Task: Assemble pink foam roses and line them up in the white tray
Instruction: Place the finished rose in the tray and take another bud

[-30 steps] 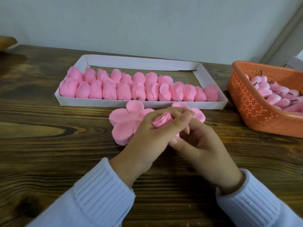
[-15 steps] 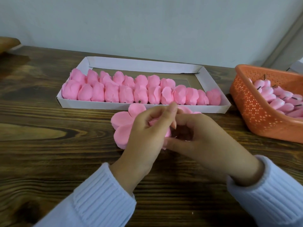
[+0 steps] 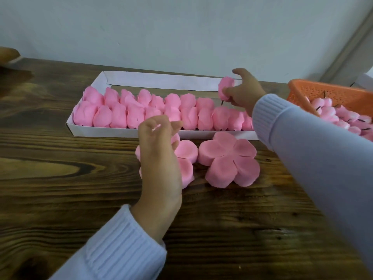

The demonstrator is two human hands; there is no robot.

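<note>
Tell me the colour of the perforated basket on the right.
Orange basket, seen best in the head view.

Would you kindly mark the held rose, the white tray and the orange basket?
held rose (image 3: 226, 86): head view, its petal side.
white tray (image 3: 157, 82): head view, far wall.
orange basket (image 3: 327, 94): head view, perforated wall.

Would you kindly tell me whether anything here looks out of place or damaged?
Nothing stands out: the roses lie in two neat rows in the white tray, and the right hand holds another rose over its right end.
</note>
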